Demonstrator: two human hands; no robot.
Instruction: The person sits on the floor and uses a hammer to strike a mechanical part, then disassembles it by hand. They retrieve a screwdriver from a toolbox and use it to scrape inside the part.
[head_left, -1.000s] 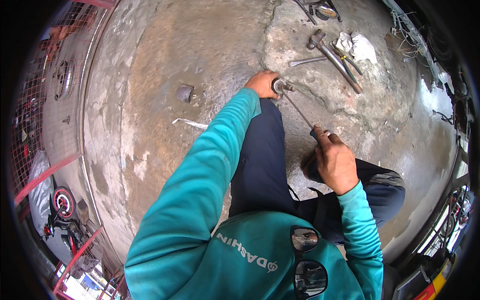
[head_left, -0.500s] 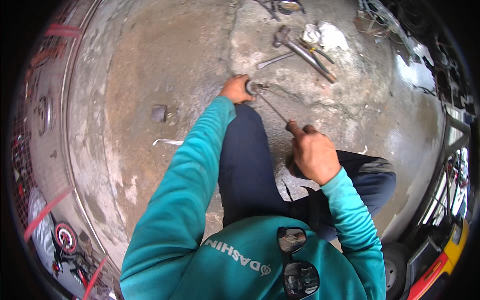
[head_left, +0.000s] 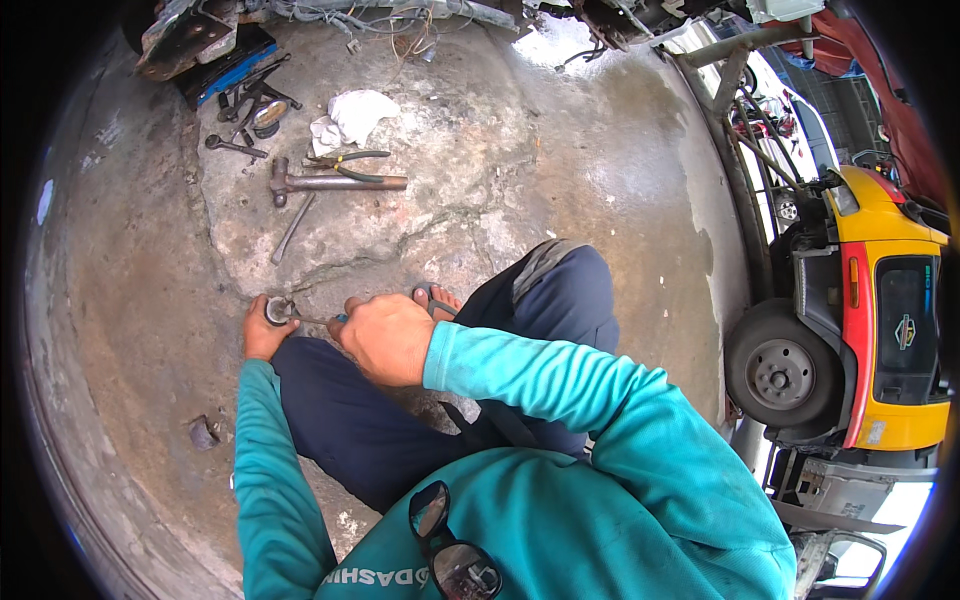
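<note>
Beside my bent left knee, my left hand [head_left: 260, 330] is closed around a small round metal part [head_left: 278, 312] with a dark rim, low over the floor. My right hand [head_left: 385, 338] grips a screwdriver [head_left: 315, 321] with a bluish handle, mostly hidden in the fist. Its thin shaft points left at the round part; whether the tip is in it or only against it I cannot make out. Beyond the hands lie a hammer [head_left: 345, 183], pliers [head_left: 350, 160] with yellow and black handles and a long metal rod-like tool [head_left: 293, 228].
A crumpled white rag [head_left: 355, 117] lies past the pliers, near wrenches [head_left: 235, 147] and a round part [head_left: 268, 115]. A small dark block [head_left: 204, 433] sits left of my left arm. At right stands a yellow and red vehicle [head_left: 857, 320] with a large wheel [head_left: 782, 372].
The view has swung to the right, bringing the vehicle further in. My right fist is nearer the round part, and less of the screwdriver's shaft shows. Both hands keep their grip.
</note>
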